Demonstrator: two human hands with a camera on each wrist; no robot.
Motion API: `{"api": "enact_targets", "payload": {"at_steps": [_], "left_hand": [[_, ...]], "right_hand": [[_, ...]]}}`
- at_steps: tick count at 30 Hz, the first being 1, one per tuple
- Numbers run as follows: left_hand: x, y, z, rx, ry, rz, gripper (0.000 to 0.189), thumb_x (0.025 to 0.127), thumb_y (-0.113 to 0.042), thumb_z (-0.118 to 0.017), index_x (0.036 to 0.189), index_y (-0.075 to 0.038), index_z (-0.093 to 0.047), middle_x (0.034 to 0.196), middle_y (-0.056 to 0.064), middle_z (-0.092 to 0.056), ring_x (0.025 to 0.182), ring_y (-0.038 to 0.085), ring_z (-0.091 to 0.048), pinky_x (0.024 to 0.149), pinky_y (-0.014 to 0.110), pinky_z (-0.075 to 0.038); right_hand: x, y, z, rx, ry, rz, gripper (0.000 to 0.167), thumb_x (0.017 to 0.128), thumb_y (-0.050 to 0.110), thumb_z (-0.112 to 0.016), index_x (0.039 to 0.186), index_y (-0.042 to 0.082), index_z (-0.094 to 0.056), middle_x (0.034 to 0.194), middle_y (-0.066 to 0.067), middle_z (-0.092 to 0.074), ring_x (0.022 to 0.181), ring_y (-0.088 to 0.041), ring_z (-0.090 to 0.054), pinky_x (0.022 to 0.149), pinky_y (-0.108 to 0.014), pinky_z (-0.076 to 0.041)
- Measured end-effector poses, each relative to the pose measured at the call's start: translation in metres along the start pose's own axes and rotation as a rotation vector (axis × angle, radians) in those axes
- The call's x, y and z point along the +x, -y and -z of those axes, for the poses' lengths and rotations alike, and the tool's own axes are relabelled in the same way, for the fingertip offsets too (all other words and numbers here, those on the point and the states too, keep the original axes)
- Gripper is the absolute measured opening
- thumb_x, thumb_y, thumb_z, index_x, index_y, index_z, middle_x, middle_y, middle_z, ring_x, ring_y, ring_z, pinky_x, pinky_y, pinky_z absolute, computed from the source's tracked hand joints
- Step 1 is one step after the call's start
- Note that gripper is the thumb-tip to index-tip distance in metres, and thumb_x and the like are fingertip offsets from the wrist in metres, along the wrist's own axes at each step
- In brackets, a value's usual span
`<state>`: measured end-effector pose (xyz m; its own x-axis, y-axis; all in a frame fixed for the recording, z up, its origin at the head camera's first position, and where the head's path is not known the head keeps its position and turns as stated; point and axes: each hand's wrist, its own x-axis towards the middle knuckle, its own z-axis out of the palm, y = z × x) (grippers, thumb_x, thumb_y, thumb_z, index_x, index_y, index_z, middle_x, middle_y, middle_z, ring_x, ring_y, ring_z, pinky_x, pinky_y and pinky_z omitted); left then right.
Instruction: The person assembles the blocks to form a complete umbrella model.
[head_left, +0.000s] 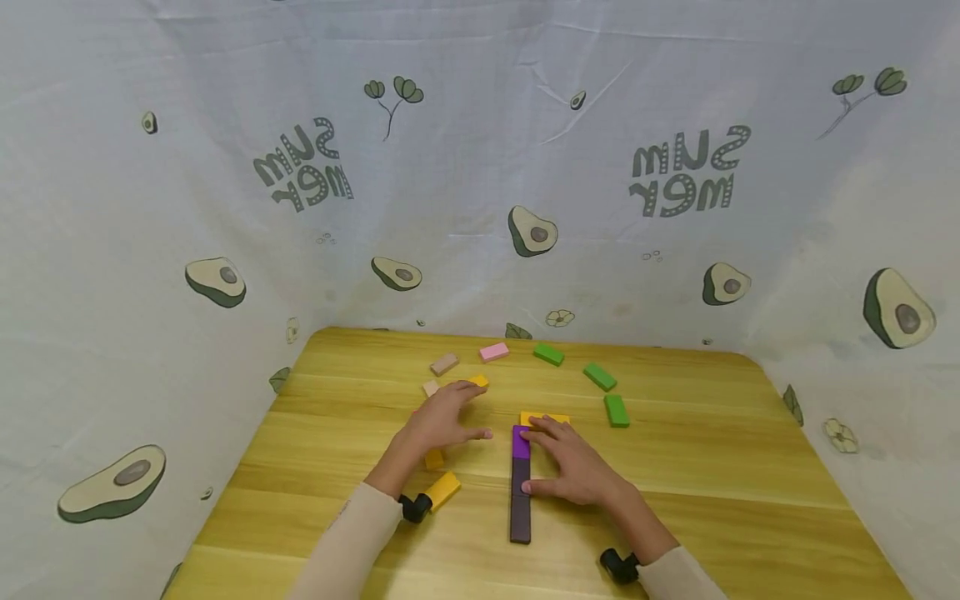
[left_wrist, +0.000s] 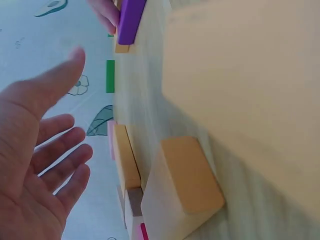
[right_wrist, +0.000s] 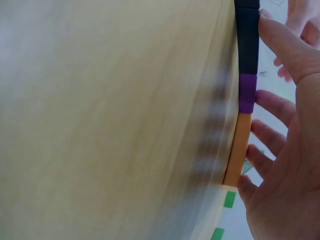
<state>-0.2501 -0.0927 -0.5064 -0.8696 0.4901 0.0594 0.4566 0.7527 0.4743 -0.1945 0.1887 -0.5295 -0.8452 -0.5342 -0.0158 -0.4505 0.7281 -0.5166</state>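
My right hand (head_left: 573,462) rests over a row of rectangular blocks. Its thumb touches a black block (right_wrist: 248,42), the index finger lies at the purple block (head_left: 521,442), and the other fingertips are along a yellow block (right_wrist: 238,150) set crosswise at the row's far end. A second black block (head_left: 520,521) forms the near end. Held above the table with nothing in it, my left hand (head_left: 442,417) has spread fingers. Under and beside that hand lie yellow blocks (head_left: 442,492), some partly hidden by the hand and wrist.
Beyond the hands, a pink block (head_left: 494,352), a beige block (head_left: 444,364) and green blocks (head_left: 600,376) lie in a loose arc on the wooden table (head_left: 697,433). An avocado-print cloth (head_left: 465,167) hangs behind and along both sides.
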Motion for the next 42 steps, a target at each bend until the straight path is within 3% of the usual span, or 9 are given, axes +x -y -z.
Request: {"api": "enact_targets", "payload": {"at_steps": [6, 14, 23, 31, 36, 42], "left_hand": [[0.021, 0.009, 0.0, 0.045, -0.084, 0.097, 0.065, 0.091, -0.043, -0.079, 0.144, -0.01, -0.061, 0.146, 0.013, -0.058, 0.136, 0.032, -0.055, 0.113, 0.049, -0.047], [0.034, 0.023, -0.005, 0.116, -0.091, 0.128, 0.055, 0.095, -0.033, -0.077, 0.139, -0.003, -0.063, 0.144, 0.015, -0.061, 0.139, 0.033, -0.053, 0.112, 0.047, -0.049], [0.038, 0.036, -0.011, 0.115, -0.067, 0.168, 0.043, 0.096, -0.028, -0.075, 0.13, -0.002, -0.07, 0.126, 0.014, -0.072, 0.115, 0.028, -0.069, 0.099, 0.041, -0.057], [0.036, 0.038, -0.009, 0.037, -0.067, 0.186, 0.04, 0.098, -0.025, -0.072, 0.131, -0.003, -0.069, 0.132, 0.015, -0.069, 0.125, 0.031, -0.064, 0.107, 0.044, -0.053], [0.034, 0.032, -0.004, 0.024, -0.065, 0.152, 0.04, 0.099, -0.025, -0.071, 0.133, -0.004, -0.067, 0.135, 0.014, -0.067, 0.131, 0.031, -0.061, 0.11, 0.045, -0.05], [0.03, 0.016, -0.001, 0.004, -0.02, 0.069, 0.038, 0.1, -0.022, -0.07, 0.134, -0.005, -0.067, 0.132, 0.012, -0.066, 0.121, 0.027, -0.063, 0.105, 0.042, -0.053]], "right_hand": [[-0.001, -0.002, 0.003, 0.003, 0.0, -0.004, 0.082, 0.085, 0.063, -0.074, 0.152, 0.019, -0.053, 0.165, -0.009, -0.037, 0.154, -0.044, -0.028, 0.12, -0.07, -0.025], [0.0, -0.003, 0.0, 0.015, 0.001, -0.015, 0.082, 0.084, 0.062, -0.076, 0.152, 0.022, -0.053, 0.165, -0.007, -0.037, 0.155, -0.041, -0.027, 0.121, -0.068, -0.026], [-0.001, -0.002, -0.002, 0.027, 0.005, -0.003, 0.082, 0.084, 0.062, -0.076, 0.151, 0.02, -0.054, 0.164, -0.008, -0.038, 0.154, -0.042, -0.029, 0.118, -0.068, -0.031], [-0.001, 0.0, -0.001, 0.01, 0.009, -0.003, 0.083, 0.083, 0.062, -0.077, 0.151, 0.019, -0.054, 0.165, -0.008, -0.038, 0.153, -0.042, -0.03, 0.118, -0.068, -0.032], [-0.001, 0.0, 0.0, 0.025, 0.017, -0.024, 0.082, 0.083, 0.063, -0.076, 0.151, 0.022, -0.053, 0.165, -0.005, -0.036, 0.155, -0.041, -0.027, 0.12, -0.068, -0.029], [-0.001, -0.003, 0.0, 0.018, 0.01, -0.023, 0.083, 0.083, 0.066, -0.075, 0.151, 0.024, -0.054, 0.165, -0.004, -0.037, 0.155, -0.04, -0.027, 0.12, -0.068, -0.029]]}}
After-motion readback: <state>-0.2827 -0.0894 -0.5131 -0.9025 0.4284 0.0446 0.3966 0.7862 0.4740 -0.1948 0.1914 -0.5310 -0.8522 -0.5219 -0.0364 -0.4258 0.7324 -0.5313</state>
